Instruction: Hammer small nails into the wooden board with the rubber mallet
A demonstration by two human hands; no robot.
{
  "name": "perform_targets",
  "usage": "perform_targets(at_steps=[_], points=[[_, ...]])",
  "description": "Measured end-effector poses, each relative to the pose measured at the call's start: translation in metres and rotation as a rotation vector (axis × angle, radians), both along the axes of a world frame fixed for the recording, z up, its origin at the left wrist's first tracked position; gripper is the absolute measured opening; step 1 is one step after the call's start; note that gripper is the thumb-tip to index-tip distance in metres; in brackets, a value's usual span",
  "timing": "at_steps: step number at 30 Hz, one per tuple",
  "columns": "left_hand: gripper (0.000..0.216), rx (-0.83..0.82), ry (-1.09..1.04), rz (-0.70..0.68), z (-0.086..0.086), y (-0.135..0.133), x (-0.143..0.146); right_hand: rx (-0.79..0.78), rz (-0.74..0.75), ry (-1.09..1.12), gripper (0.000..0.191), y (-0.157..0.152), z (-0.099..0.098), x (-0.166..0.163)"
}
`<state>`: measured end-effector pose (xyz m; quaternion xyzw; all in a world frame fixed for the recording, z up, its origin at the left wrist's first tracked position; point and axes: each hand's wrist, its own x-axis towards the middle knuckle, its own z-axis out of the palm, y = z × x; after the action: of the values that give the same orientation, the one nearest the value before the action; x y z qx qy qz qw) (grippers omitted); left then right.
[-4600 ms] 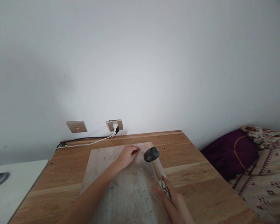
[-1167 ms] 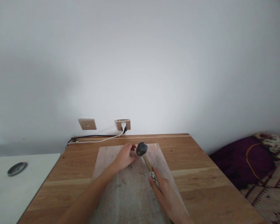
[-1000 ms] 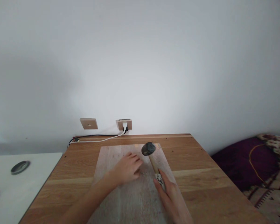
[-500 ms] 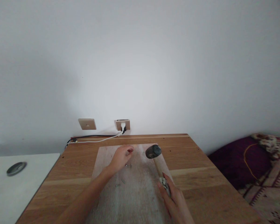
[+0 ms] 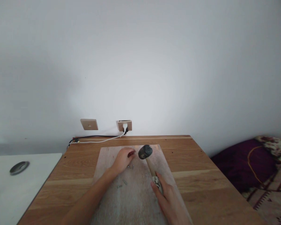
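Observation:
My right hand [image 5: 168, 200] grips the wooden handle of a hammer [image 5: 148, 157] whose dark head hangs just above a pale wooden board [image 5: 133, 193]. My left hand [image 5: 123, 159] rests on the far part of the board with its fingertips pinched together on a small nail, right beside the hammer head. Several loose nails [image 5: 124, 181] lie on the board near my left wrist.
The board lies on a wooden table [image 5: 67, 175] against a white wall. Two wall plates [image 5: 89, 124] sit behind it, one with a white plug and cables [image 5: 96, 140]. A white surface with a grey ring [image 5: 19, 167] stands to the left; a purple pillow [image 5: 243, 162] lies to the right.
My left hand went to the loose nails, then returned to the far part of the board in a pinch. The hammer head swung left, close to the fingertips.

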<state>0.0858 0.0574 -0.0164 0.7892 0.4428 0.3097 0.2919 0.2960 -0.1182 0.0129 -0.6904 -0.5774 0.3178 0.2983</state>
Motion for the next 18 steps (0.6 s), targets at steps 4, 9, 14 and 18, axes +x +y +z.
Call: perform_targets(at_steps=[4, 9, 14, 18], points=[[0.043, -0.096, -0.078, 0.01, -0.002, 0.001, 0.001, 0.015, 0.127, 0.027, 0.061, 0.017, 0.007, -0.017], [0.044, 0.007, -0.04, 0.065, 0.006, -0.007, -0.014, 0.067, 0.154, -0.06, 0.06, 0.027, -0.001, -0.025], [0.011, 0.114, 0.252, -0.016, 0.028, -0.034, -0.027, 0.046, 0.13, 0.019, 0.067, 0.022, -0.007, -0.02], [0.017, 0.144, 0.573, -0.064, 0.036, -0.054, -0.007, 0.036, 0.05, 0.03, 0.068, 0.016, -0.007, -0.013]])
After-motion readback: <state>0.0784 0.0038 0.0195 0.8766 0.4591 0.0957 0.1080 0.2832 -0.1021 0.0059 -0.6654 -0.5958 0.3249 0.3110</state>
